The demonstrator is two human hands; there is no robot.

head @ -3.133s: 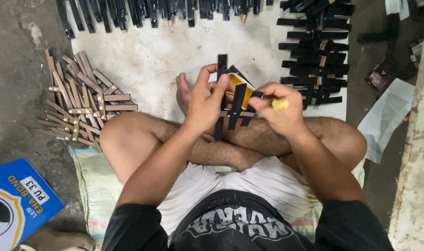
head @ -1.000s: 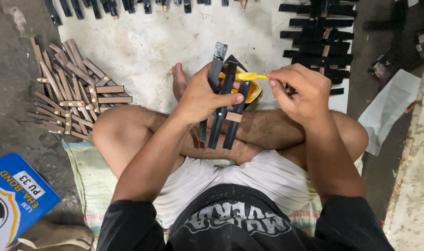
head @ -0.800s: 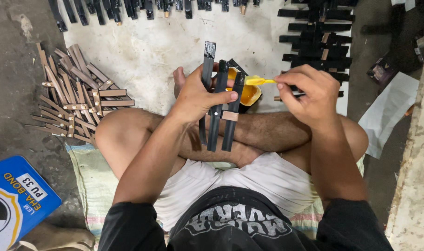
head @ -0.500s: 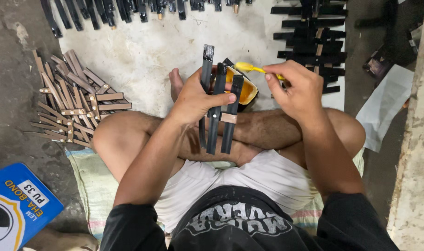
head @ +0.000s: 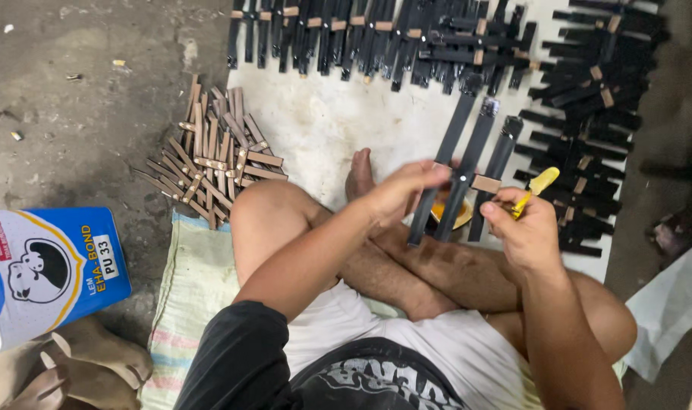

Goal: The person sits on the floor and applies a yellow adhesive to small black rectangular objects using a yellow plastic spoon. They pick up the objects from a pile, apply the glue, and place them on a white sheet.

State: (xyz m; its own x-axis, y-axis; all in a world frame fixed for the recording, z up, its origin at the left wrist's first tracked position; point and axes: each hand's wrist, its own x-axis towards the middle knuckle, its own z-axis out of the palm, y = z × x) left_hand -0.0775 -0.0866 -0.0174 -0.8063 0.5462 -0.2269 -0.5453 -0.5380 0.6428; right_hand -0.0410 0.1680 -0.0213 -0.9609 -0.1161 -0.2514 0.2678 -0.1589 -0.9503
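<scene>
Although both hands show clearly, much around them is hidden or cut off; the person sits cross-legged, seen from above, with the face out of view, and a small yellow-orange dish (head: 461, 215) by the shins lies mostly behind the held piece, so its contents cannot be made out. Left hand (head: 397, 191) grips a set of three flat black strips (head: 467, 168), long and matte, joined by a tan cross-band near the middle; fingers and thumb close narrowly on the left strip, and the strips rise tilted towards the far edge of a pale, rough floor sheet (head: 319, 125). Right hand (head: 526, 226) curls tightly around a small yellow-handled tool (head: 538, 185), whose tip is hidden behind the fingers; the hand sits just beside the right strip. Along the sheet's far edge and right side lie rows of finished black strip sets (head: 407, 34), partly cut off at the frame. At the sheet's left edge, spilling onto bare concrete, sits a heap of brown strip sets (head: 213, 156), wood-coloured and criss-crossed. A blue and white tin can (head: 46, 269) stands at the left border, partly cut off; a striped woven mat (head: 190, 292) lies under the person.
</scene>
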